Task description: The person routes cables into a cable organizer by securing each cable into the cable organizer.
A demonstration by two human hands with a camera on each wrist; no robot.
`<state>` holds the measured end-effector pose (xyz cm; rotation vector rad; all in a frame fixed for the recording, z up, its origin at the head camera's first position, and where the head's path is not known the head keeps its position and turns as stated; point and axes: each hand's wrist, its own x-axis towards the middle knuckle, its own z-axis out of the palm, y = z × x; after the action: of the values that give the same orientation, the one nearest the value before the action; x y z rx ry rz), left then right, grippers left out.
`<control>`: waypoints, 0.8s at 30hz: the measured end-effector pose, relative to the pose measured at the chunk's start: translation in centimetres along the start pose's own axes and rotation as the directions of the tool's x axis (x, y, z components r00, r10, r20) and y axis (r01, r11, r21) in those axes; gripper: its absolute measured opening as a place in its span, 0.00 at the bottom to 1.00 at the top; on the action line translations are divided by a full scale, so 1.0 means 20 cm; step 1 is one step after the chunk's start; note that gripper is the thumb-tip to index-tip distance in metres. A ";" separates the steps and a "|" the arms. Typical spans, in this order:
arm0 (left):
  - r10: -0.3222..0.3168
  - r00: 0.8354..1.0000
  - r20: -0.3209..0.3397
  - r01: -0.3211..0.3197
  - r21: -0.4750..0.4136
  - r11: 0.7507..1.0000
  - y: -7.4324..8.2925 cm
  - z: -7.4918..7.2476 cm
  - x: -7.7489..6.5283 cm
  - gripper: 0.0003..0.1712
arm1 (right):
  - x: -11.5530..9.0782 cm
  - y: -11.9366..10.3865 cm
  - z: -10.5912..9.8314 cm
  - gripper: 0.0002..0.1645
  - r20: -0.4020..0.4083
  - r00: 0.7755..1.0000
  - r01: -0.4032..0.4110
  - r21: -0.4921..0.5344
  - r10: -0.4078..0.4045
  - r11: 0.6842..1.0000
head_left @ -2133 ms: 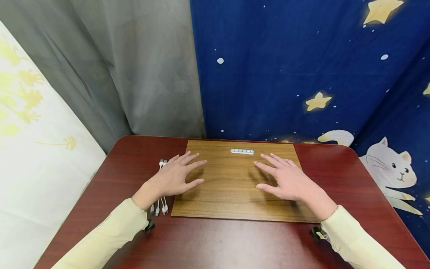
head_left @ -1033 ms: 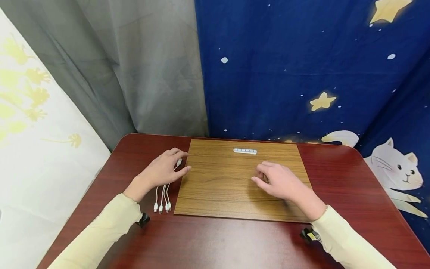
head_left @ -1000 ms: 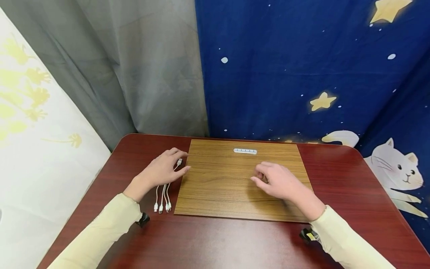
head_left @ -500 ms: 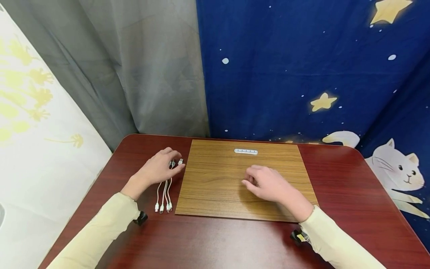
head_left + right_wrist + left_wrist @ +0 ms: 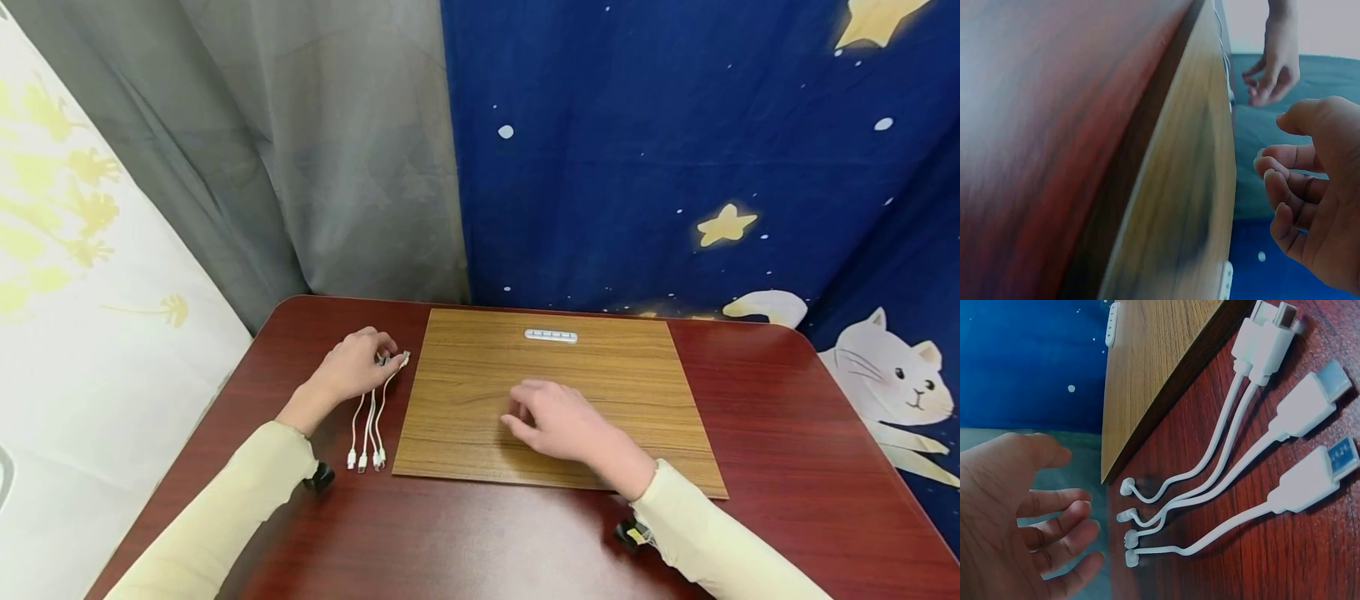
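Several short white charging cables (image 5: 367,433) lie side by side on the table, left of a wood-grain board (image 5: 472,417). My left hand (image 5: 352,367) hovers over their far ends, thumb and fingers bent and apart. In the left wrist view, its fingers stay clear of the cable plugs (image 5: 1300,481). Above the board's middle is my right hand (image 5: 558,423), fingers loosely curled with nothing in them; the right wrist view shows a gap between its thumb and fingers. A small white strip with several slots (image 5: 551,336) lies near the board's far edge.
The dark red table (image 5: 480,533) carries the board and cables. A grey curtain (image 5: 360,167) and a blue star-patterned curtain (image 5: 637,150) hang behind its far edge. White patterned cloth (image 5: 112,375) hangs at the left. A small black camera (image 5: 320,477) sits under each wrist.
My left hand has drawn back left from the board to over the cables' far ends, fingers bending. The right hand's spread fingers have curled, and it has moved left across the board.
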<state>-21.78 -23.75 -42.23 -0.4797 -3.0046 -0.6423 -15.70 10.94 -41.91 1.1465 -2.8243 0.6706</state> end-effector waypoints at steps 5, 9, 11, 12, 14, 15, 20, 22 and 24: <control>-0.043 0.999 0.003 0.043 -0.002 0.999 -0.01 0.00 0.01 0.14 | 0.06 -0.07 0.05 0.11 0.018 0.999 0.029 -0.025 -0.029 0.999; -0.066 0.998 0.014 0.066 0.003 0.998 -0.01 0.00 0.02 0.14 | 0.10 -0.13 0.09 0.12 0.040 0.999 0.037 -0.029 -0.036 0.999; -0.077 0.997 0.013 0.077 0.010 0.997 -0.01 0.00 0.03 0.13 | 0.12 -0.15 0.10 0.12 0.049 0.998 0.036 -0.023 -0.035 0.999; -0.084 0.996 0.012 0.084 0.014 0.996 -0.01 0.00 0.03 0.12 | 0.13 -0.17 0.11 0.12 0.052 0.998 0.036 -0.021 -0.035 0.999; -0.098 0.995 0.008 0.098 0.023 0.995 -0.01 0.00 0.04 0.11 | 0.15 -0.19 0.13 0.12 0.058 0.998 0.037 -0.024 -0.036 0.999; -0.105 0.994 0.005 0.105 0.026 0.994 -0.01 0.00 0.04 0.10 | 0.16 -0.21 0.14 0.12 0.061 0.997 0.041 -0.029 -0.039 0.999; -0.134 0.991 0.000 0.134 0.026 0.991 -0.01 0.02 0.05 0.09 | 0.20 -0.27 0.20 0.13 0.067 0.996 0.059 -0.058 -0.055 0.997; -0.149 0.989 0.003 0.149 0.022 0.989 -0.02 0.02 0.05 0.09 | 0.22 -0.29 0.22 0.13 0.065 0.996 0.057 -0.056 -0.053 0.997; -0.165 0.986 0.007 0.165 0.014 0.986 -0.02 0.03 0.05 0.10 | 0.23 -0.31 0.24 0.13 0.064 0.997 0.052 -0.049 -0.048 0.997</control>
<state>-22.90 -23.57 -42.79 -0.2344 -3.0768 -0.6306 -14.22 2.06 -43.18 1.2466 -2.8347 0.5668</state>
